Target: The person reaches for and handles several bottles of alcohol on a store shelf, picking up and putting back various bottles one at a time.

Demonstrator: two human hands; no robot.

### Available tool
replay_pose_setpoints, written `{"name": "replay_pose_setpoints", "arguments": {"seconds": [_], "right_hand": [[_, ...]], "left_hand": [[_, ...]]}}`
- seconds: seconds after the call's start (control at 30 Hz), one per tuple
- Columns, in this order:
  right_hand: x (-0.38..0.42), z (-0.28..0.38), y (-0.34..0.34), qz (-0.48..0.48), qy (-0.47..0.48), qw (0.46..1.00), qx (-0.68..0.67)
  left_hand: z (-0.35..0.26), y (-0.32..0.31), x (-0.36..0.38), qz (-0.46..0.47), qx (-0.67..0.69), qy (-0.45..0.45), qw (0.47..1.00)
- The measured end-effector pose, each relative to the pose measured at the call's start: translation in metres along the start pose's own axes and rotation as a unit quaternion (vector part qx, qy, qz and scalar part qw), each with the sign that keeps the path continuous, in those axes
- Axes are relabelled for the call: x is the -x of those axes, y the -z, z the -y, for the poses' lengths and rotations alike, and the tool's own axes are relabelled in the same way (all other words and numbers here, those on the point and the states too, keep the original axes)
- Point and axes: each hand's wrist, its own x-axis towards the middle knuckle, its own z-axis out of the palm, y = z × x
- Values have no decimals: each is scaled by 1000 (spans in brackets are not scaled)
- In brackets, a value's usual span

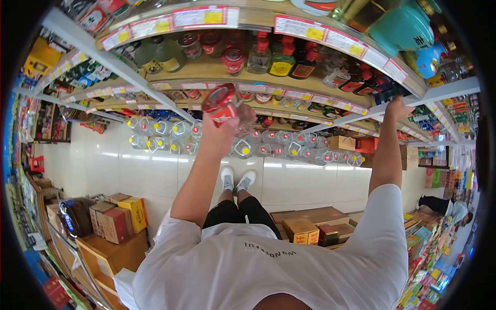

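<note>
"Where is the red-lidded jar (221, 107) sitting?"
"The left hand (222, 135) is holding it before the shelves (199, 72), fingers wrapping its side, presumably for a secure hold."
"And the right hand (398, 107)?"
"It is occupying a spot beside dark bottles (361, 78); whether it is pinching anything, I cannot tell. Labelled bottles (282, 63) are facing outward, probably for shoppers' reading."

You're standing in a shop, no question: price labels (200, 17) are running along the shelves (204, 68) up top, rows of bottles (281, 65) are sitting just behind them, big clear jugs (243, 148) are lining the bottom of the shelves mid-frame, cardboard cartons (111, 225) are sitting stacked at lower left, and colourful packaged goods (439, 271) are filling the lower right.
</note>
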Motion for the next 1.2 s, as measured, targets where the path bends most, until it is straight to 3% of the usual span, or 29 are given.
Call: {"name": "replay_pose_setpoints", "arguments": {"seconds": [0.07, 0.23, 0.43, 0.67, 1.0, 1.2], "right_hand": [[-1, -6, -4, 13, -13, 998, -64], [0, -6, -2, 31, -14, 994, -107], [2, -1, 3, 14, 5, 999, -33], [-22, -47, -14, 33, -7, 996, -85], [-11, -15, 11, 79, -4, 994, -80], [-13, -9, 18, 128, -41, 984, -113]], "left_hand": [[-8, -4, 12, -5, 12, 46, 999], [-35, 10, 36, -7, -38, 8, 999], [-44, 24, 55, -11, -9, 27, 1000], [-11, -15, 35, 36, -13, 53, 998], [52, -110, 46, 49, 3, 108, 993], [83, -157, 60, 6, -8, 81, 997]]}}
